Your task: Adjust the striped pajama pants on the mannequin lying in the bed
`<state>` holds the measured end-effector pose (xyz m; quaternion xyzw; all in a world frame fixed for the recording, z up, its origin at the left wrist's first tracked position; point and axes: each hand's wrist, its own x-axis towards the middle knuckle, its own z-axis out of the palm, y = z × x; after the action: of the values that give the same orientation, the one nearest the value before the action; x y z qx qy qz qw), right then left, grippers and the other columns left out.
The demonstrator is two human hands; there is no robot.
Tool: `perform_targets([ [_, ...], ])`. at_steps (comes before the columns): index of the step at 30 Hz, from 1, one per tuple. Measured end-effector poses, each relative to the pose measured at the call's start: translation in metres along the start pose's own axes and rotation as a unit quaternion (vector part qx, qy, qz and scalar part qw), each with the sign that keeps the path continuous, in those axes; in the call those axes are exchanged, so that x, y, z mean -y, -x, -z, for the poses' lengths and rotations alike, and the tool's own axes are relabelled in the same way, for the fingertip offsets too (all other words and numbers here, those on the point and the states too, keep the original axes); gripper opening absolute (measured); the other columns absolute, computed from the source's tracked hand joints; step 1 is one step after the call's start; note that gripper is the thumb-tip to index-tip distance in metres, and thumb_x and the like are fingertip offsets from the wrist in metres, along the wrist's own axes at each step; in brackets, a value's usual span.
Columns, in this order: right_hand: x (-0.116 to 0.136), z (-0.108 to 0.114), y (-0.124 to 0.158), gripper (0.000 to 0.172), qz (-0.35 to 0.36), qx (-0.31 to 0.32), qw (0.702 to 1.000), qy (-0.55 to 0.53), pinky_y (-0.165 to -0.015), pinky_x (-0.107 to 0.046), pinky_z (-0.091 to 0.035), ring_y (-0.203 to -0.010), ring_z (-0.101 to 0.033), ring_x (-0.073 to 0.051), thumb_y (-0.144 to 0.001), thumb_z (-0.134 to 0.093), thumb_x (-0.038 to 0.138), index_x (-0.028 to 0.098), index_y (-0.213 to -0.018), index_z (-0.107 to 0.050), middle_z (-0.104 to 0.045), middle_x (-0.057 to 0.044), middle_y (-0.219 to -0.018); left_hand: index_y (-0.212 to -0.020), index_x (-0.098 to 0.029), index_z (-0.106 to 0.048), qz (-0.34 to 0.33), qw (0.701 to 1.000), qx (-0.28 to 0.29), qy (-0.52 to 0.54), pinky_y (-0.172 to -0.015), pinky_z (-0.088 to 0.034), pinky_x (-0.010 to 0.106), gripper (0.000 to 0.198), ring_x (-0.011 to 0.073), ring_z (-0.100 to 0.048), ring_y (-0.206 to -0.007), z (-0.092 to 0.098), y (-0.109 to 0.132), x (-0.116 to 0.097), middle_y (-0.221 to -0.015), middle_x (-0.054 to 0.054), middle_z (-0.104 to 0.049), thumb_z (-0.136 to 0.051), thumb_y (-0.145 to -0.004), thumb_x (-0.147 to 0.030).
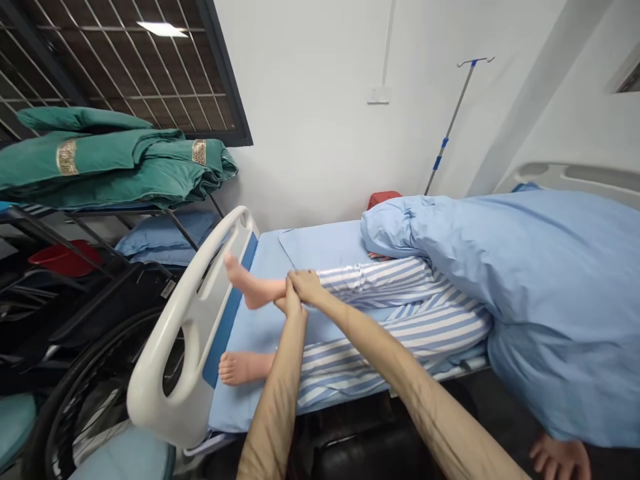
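The left hand [293, 301] and right hand [307, 285] are together, both clamped around one bare lower leg [270, 292] just above the ankle, on a figure lying on the bed [320, 248]. That leg is the farther of two, and its foot [243, 283] points toward the bed's white footboard [170, 360]. The second foot [244, 368] lies nearer, just beside the footboard, on the blue sheet [255, 393]. The legs wear blue-and-white striped trousers [395, 340], and a blue quilt [540, 287] covers the figure from the thighs up. A third hand [560, 459] shows below the quilt at the near side of the bed; whose it is cannot be told.

Beyond the footboard stands a metal rack [95, 213] holding two folded green cloths [110, 160] on top, with one blue pillow [165, 239] and one red basin [65, 259] lower down; the basin's contents are hidden. One wheelchair [85, 393] stands beside the footboard. Behind the bed are one drip pole [450, 127] and one red object [384, 199].
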<state>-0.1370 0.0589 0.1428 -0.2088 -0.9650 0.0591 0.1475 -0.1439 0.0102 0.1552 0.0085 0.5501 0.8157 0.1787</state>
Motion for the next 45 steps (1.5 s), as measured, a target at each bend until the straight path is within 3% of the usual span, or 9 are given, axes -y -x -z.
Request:
perform_targets([
  [3,-0.022,0.081,-0.003,0.026,-0.008,-0.045,0.999,-0.020,-0.084,-0.037,-0.044,-0.097,-0.063,-0.024,-0.091,-0.046,0.032,0.018,-0.112,-0.053,-0.067,-0.011,-0.105,-0.104,-0.014,-0.055,-0.051,0.998,-0.013,0.041,-0.088,-0.054,0.029,0.030,0.0154,-0.064,-0.101,-0.043,0.013,-0.026,-0.109,0.006,-0.064,-0.068,-0.080,-0.027],
  [9,-0.103,0.224,0.024,0.044,-0.011,-0.228,0.972,-0.052,-0.086,-0.032,-0.048,-0.110,-0.061,-0.021,-0.095,-0.022,0.031,0.004,-0.107,-0.056,-0.063,-0.011,-0.119,-0.114,-0.016,-0.045,-0.247,0.957,0.146,0.039,-0.094,-0.051,0.031,0.051,0.0177,-0.062,-0.111,-0.160,0.086,-0.082,-0.119,0.009,-0.062,-0.071,-0.075,-0.037],
  [15,-0.141,0.263,0.039,0.064,0.012,-0.309,0.950,-0.036,-0.084,-0.035,-0.049,-0.108,-0.063,-0.021,-0.094,0.002,0.027,0.003,-0.112,-0.055,-0.062,-0.012,-0.115,-0.110,-0.018,-0.042,-0.300,0.937,0.177,-0.012,-0.092,-0.049,0.036,0.051,0.0196,-0.061,-0.112,-0.190,0.128,-0.103,-0.112,0.006,-0.060,-0.068,-0.075,-0.045],
  [19,-0.102,0.208,0.014,0.043,-0.019,-0.230,0.972,-0.033,-0.083,-0.041,-0.049,-0.105,-0.063,-0.025,-0.098,-0.021,0.031,0.011,-0.129,-0.043,-0.065,-0.010,-0.109,-0.109,-0.021,-0.042,-0.279,0.949,0.142,-0.037,-0.093,-0.048,0.033,0.057,0.0199,-0.060,-0.111,-0.144,0.070,-0.081,-0.111,0.007,-0.061,-0.074,-0.070,-0.046],
  [24,-0.024,0.084,-0.006,0.043,-0.028,-0.092,0.995,0.033,-0.094,-0.047,-0.038,-0.110,-0.054,-0.029,-0.087,-0.050,0.030,0.013,-0.127,-0.045,-0.060,-0.018,-0.118,-0.105,-0.018,-0.044,-0.178,0.977,0.013,-0.114,-0.094,-0.047,0.032,0.051,0.0190,-0.059,-0.109,-0.019,-0.003,-0.017,-0.114,0.012,-0.058,-0.074,-0.071,-0.040],
  [30,0.022,-0.075,0.027,0.047,0.000,0.069,0.996,0.061,-0.098,-0.045,-0.032,-0.112,-0.048,-0.029,-0.077,-0.059,0.022,0.013,-0.122,-0.052,-0.057,-0.017,-0.118,-0.103,-0.019,-0.048,-0.055,0.992,-0.065,-0.092,-0.084,-0.051,0.033,0.032,0.0153,-0.064,-0.086,0.168,0.023,0.082,-0.094,0.005,-0.063,-0.061,-0.075,-0.027],
  [33,0.025,-0.120,0.040,0.050,-0.009,0.109,0.992,0.068,-0.102,-0.047,-0.028,-0.117,-0.045,-0.030,-0.076,-0.057,0.017,0.014,-0.125,-0.052,-0.056,-0.018,-0.124,-0.092,-0.019,-0.049,0.020,0.990,-0.114,-0.084,-0.073,-0.052,0.030,0.023,0.0133,-0.063,-0.071,0.229,0.045,0.115,-0.080,0.002,-0.063,-0.061,-0.072,-0.023],
  [41,0.043,-0.111,0.067,0.061,-0.027,0.101,0.994,0.035,-0.110,-0.052,-0.020,-0.135,-0.029,-0.035,-0.076,-0.056,0.024,0.014,-0.135,-0.045,-0.040,-0.020,-0.144,-0.105,-0.024,-0.040,0.177,0.976,-0.123,-0.021,-0.079,-0.053,0.029,0.045,0.0113,-0.064,-0.068,0.246,0.026,0.129,-0.076,-0.003,-0.061,-0.060,-0.066,-0.013],
  [45,0.072,-0.105,0.106,0.060,0.006,0.168,0.984,-0.061,-0.098,-0.038,-0.038,-0.122,-0.050,-0.030,-0.076,-0.058,0.037,0.022,-0.133,-0.046,-0.054,-0.016,-0.132,-0.091,-0.027,-0.042,0.183,0.979,-0.085,-0.023,-0.072,-0.053,0.030,0.022,0.0162,-0.065,-0.071,0.236,0.020,0.122,-0.070,-0.002,-0.057,-0.051,-0.072,-0.021],
])
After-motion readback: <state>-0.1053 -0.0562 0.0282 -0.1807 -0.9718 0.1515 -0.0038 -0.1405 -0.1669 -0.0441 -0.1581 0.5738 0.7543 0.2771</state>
